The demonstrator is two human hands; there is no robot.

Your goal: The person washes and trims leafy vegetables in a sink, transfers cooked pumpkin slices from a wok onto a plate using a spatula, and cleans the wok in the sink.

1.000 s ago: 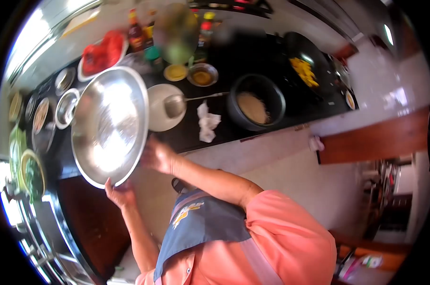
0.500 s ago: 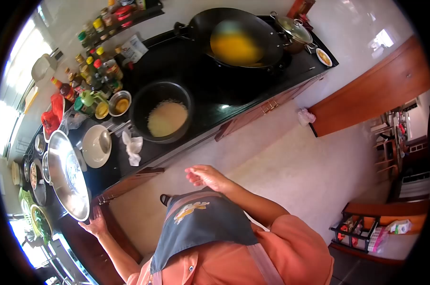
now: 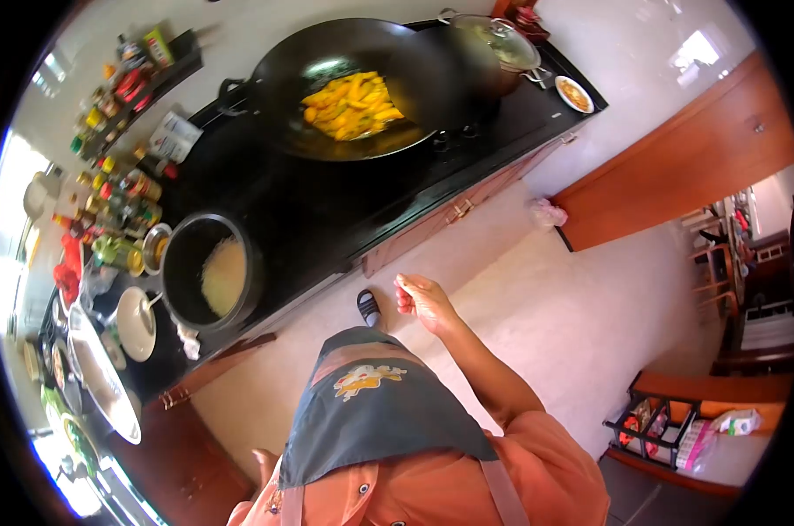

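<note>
My right hand [image 3: 426, 303] hangs in the air over the floor in front of the counter, its fingers curled in and nothing visible in them. Only a small piece of my left arm or hand [image 3: 264, 459] shows beside the apron; its fingers are hidden. On the counter, a black wok [image 3: 279, 131] holds yellow-orange pieces [image 3: 353, 105]. Left of it stands a dark pot [image 3: 174, 294] with pale contents [image 3: 224, 276]. A white bowl [image 3: 137, 324] with a utensil in it lies further left, near a large metal basin [image 3: 104, 377] that no visible hand touches.
Seasoning bottles [image 3: 121, 206] stand along the wall, below a shelf [image 3: 165, 79]. A lidded pot [image 3: 502, 44] and a small white dish [image 3: 574, 95] are at the counter's far right. A wooden door [image 3: 669, 153] and a black rack [image 3: 660, 430] are on the right.
The view has swung right towards the wok. Both hands have come off the basin. My left hand has drawn back beside the apron, while my right has moved away and its fingers have curled.
</note>
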